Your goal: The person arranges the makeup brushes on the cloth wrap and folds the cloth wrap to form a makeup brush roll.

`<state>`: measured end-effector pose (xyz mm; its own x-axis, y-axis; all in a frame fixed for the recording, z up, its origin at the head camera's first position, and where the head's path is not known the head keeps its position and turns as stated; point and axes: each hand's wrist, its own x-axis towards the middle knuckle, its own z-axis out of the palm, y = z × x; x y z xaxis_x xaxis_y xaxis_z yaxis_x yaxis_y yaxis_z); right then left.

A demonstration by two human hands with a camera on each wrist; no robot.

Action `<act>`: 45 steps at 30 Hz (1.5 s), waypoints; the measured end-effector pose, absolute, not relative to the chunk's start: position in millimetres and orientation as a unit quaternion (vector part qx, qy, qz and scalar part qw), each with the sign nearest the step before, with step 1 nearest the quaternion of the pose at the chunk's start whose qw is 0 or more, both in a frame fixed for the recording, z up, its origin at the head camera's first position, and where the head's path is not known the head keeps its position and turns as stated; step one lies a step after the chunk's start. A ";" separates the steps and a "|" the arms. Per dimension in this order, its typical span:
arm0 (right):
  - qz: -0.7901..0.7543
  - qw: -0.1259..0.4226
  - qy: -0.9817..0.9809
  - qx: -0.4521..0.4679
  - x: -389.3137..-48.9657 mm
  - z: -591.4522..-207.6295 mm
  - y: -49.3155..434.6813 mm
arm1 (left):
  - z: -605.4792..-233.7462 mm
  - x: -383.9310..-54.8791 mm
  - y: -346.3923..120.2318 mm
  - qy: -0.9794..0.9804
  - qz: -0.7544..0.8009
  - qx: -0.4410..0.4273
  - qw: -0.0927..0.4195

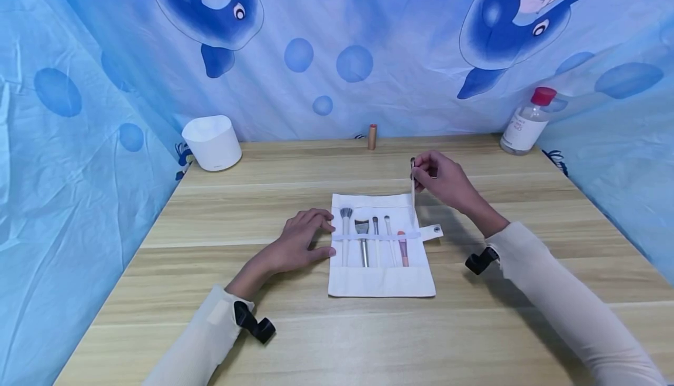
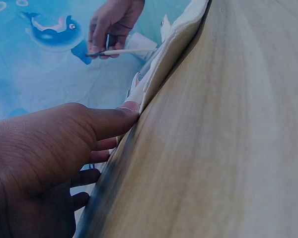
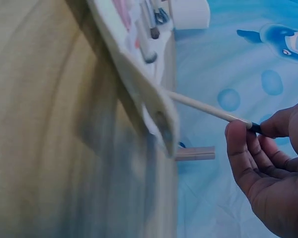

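Note:
A white fabric brush roll lies unrolled on the table. Several makeup brushes stand in a row under its lilac elastic band, among them a fluffy one, a wide flat one and a short pink one. My right hand pinches a slim, pale-handled makeup brush close to its dark end. That brush hangs nearly upright, its lower end at the band's right side. At the roll's left edge rests my left hand, fingers spread, the thumb touching the rim.
A snap tab sticks out from the roll's right side. Along the back of the wooden table stand a white cup-like container, a small copper-coloured tube and a clear bottle with a red cap. A dolphin-print curtain hangs behind.

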<state>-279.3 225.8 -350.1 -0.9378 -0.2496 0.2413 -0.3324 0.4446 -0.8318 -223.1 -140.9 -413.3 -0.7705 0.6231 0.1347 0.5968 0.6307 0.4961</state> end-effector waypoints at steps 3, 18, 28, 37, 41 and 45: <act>0.491 0.026 -0.853 0.175 -278.3 -355.5 224.8 | -413.1 -223.0 -141.1 0.902 0.266 0.339 0.024; 0.449 -0.062 -0.875 0.171 -268.4 -362.1 221.9 | -410.2 -222.0 -141.2 0.903 0.268 0.335 0.025; 0.378 -0.103 -0.895 0.215 -263.9 -369.7 227.7 | -410.3 -222.3 -140.6 0.903 0.267 0.335 0.025; 0.322 -0.138 -0.898 0.266 -258.5 -375.9 231.8 | -411.0 -221.5 -140.6 0.901 0.269 0.340 0.024; 0.307 -0.131 -0.898 0.286 -254.9 -374.9 233.1 | -411.3 -221.2 -140.4 0.899 0.271 0.343 0.024; 0.284 -0.103 -0.901 0.312 -255.1 -374.4 233.1 | -411.9 -221.1 -140.8 0.901 0.267 0.343 0.020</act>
